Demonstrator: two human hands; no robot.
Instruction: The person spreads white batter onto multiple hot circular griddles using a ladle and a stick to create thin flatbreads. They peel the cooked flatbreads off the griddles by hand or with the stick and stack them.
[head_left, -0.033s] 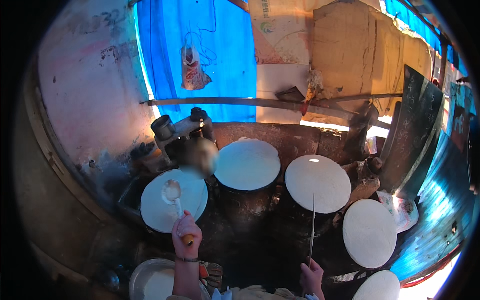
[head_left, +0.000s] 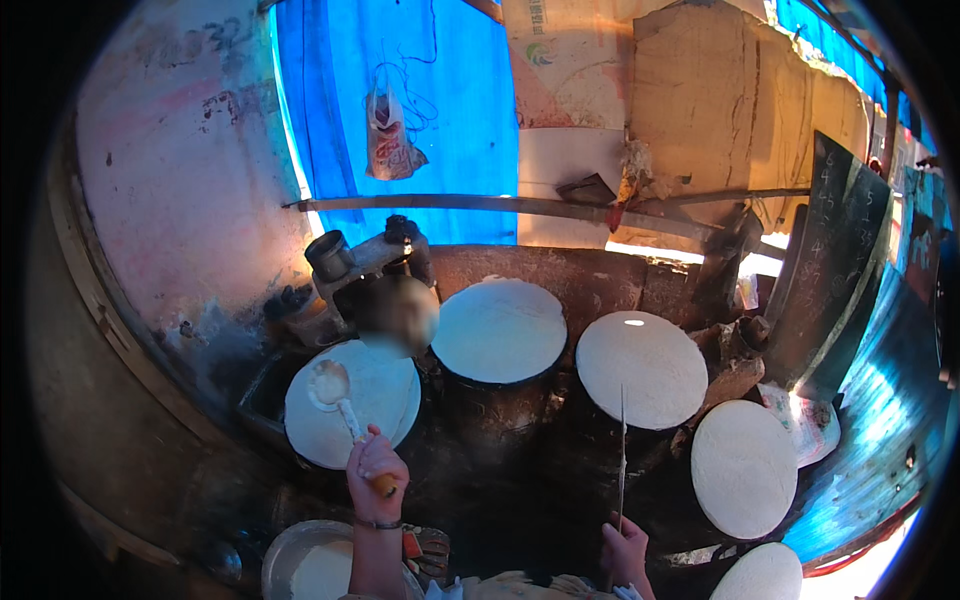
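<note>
My left hand (head_left: 378,470) is closed round the handle of a ladle (head_left: 329,384). The ladle's bowl lies at the white layer spread over the round griddle (head_left: 385,428) at the left, near its far left part. Low at the right, my right hand (head_left: 626,548) grips a long thin blade (head_left: 623,450), seen edge-on and pointing away from me. Its tip reaches in front of a second white-covered round griddle (head_left: 640,365). Whether the blade is a knife or a spatula I cannot tell. Another white-covered round (head_left: 498,330) stands between these two.
More white rounds (head_left: 745,468) curve down the right side. A metal basin (head_left: 275,565) holding white stuff stands by my left forearm, with a glove (head_left: 430,552) beside it. Dark pipework (head_left: 335,258) rises behind the left griddle. A plastic bag (head_left: 390,145) hangs against blue sheeting.
The ladle's bowl has slid a little left across the white layer. My right hand and its blade stay nearly in place; the whole view shifts slightly.
</note>
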